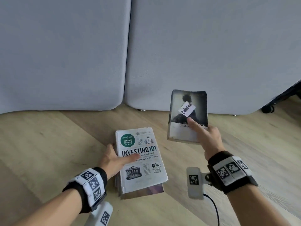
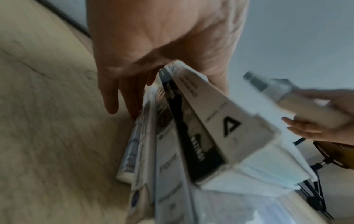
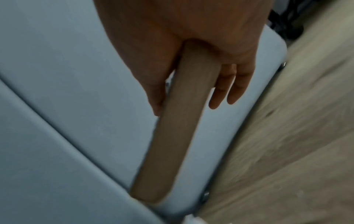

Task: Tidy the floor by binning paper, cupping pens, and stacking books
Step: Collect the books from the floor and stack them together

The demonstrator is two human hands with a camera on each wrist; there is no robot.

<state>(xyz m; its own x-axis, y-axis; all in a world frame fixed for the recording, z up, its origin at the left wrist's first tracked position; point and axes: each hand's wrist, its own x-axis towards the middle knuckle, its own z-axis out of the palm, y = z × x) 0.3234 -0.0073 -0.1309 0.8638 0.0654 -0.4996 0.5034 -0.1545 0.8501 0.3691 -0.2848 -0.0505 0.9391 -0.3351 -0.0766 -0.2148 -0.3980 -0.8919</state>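
Observation:
A stack of books [image 1: 140,162] lies on the wooden floor, topped by a white "Investing 101" book. My left hand [image 1: 114,158] holds the stack's left edge, thumb across the top cover and fingers down the side. In the left wrist view the stack [image 2: 191,136] shows its spines, with my left hand [image 2: 153,45] above them. My right hand [image 1: 206,136] grips a dark paperback [image 1: 187,115] with a white handwritten label, held in the air to the right of and beyond the stack. The right wrist view shows this paperback's page edge [image 3: 182,121] pinched in my right hand [image 3: 191,60].
A grey sofa [image 1: 81,54] stands along the back, just beyond the books. A dark wheeled base [image 1: 268,108] sits at the far right. Bare wooden floor [image 1: 40,144] lies left and right of the stack. A black cable [image 1: 215,207] hangs from my right wrist.

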